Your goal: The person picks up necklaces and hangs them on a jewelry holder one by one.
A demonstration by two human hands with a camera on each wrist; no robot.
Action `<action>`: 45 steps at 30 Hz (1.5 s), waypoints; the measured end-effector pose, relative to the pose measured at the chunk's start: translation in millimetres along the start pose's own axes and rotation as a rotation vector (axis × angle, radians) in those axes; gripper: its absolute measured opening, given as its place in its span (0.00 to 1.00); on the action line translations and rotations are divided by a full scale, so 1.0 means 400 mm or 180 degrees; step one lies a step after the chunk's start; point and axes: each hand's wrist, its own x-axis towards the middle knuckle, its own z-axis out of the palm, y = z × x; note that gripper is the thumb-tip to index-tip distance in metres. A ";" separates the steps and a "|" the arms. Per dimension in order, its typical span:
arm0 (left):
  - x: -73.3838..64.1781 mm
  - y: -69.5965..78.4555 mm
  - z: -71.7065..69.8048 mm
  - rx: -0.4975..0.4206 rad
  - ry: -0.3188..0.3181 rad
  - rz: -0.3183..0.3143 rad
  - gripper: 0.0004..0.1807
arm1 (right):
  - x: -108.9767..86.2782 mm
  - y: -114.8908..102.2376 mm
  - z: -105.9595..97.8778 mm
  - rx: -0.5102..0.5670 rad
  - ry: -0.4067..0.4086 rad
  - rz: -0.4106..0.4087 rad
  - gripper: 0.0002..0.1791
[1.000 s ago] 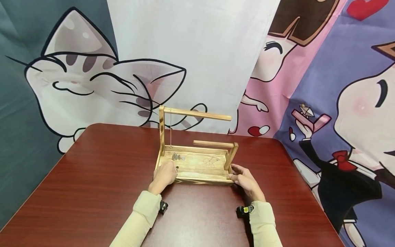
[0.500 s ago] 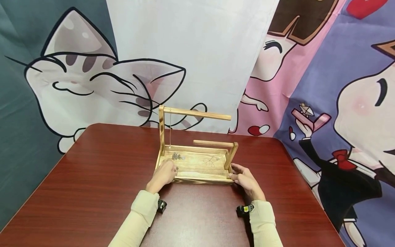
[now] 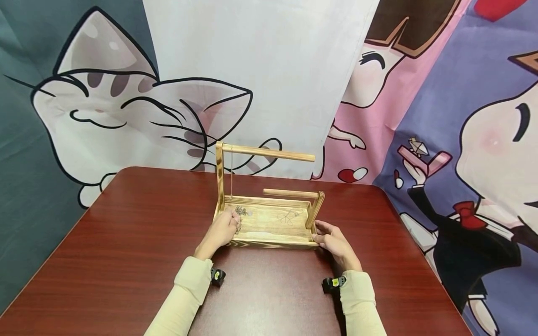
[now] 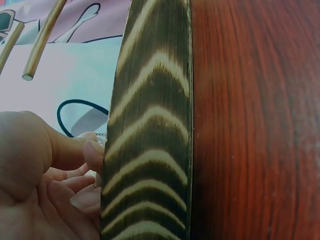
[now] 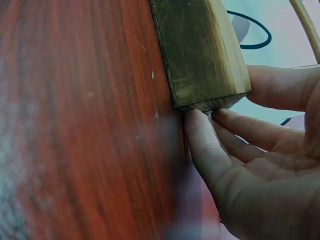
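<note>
A wooden jewelry stand (image 3: pixel 269 246), a shallow tray with two rods on posts, sits mid-table in the head view. My left hand (image 3: pixel 220 229) is over the tray's left end, thumb and fingertips pinching a thin silver chain (image 3: pixel 238 227); in the left wrist view a bit of the chain shows at the fingertips, partly hidden behind the tray's front wall. With thumb on the rim and fingers against the outer side, my right hand (image 3: pixel 334 241) grips the stand's right front corner. Another thin chain (image 3: pixel 231 179) hangs from the upper rod (image 3: pixel 269 152), near its left end.
In the tray lie a small heap of silver jewelry (image 3: pixel 241 211) at the left and a loosely looped chain (image 3: pixel 287 217) at the right. The lower rod (image 3: pixel 290 193) extends left from its right post. A cartoon-printed cloth hangs behind the reddish table (image 3: pixel 126 242).
My left hand has risen slightly and shifted left and back inside the tray, with a length of chain now showing beside its fingers. The right hand stays at its corner.
</note>
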 end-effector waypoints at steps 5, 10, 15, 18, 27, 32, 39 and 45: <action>0.002 -0.003 -0.001 -0.0036 -0.0037 -0.0042 0.04 | 0.001 0.001 0.000 0.0010 -0.0008 -0.0016 0.31; 0.009 -0.008 -0.006 -0.0193 -0.0138 -0.0133 0.04 | -0.001 -0.003 0.000 0.0015 -0.0017 0.0049 0.32; 0.013 -0.008 -0.016 -0.0385 -0.0161 -0.0297 0.04 | -0.005 -0.011 -0.002 0.0026 -0.0077 0.0015 0.31; 0.015 -0.007 -0.021 -0.0302 -0.0035 -0.0246 0.03 | -0.001 -0.011 -0.005 0.0022 -0.0075 0.0017 0.32; 0.018 -0.027 -0.008 0.0066 0.0239 -0.0037 0.03 | 0.006 -0.004 -0.006 0.0043 -0.0070 0.0081 0.33; 0.017 -0.029 -0.002 0.0193 0.0268 -0.0011 0.03 | 0.005 -0.004 -0.008 0.0037 -0.0082 0.0047 0.32; 0.015 -0.029 0.002 0.0505 0.0201 0.0303 0.04 | 0.003 -0.005 -0.008 0.0009 -0.0046 0.0081 0.33; 0.005 -0.025 0.008 0.0993 -0.0079 0.0452 0.07 | 0.001 -0.011 -0.006 -0.0015 -0.0046 0.0143 0.33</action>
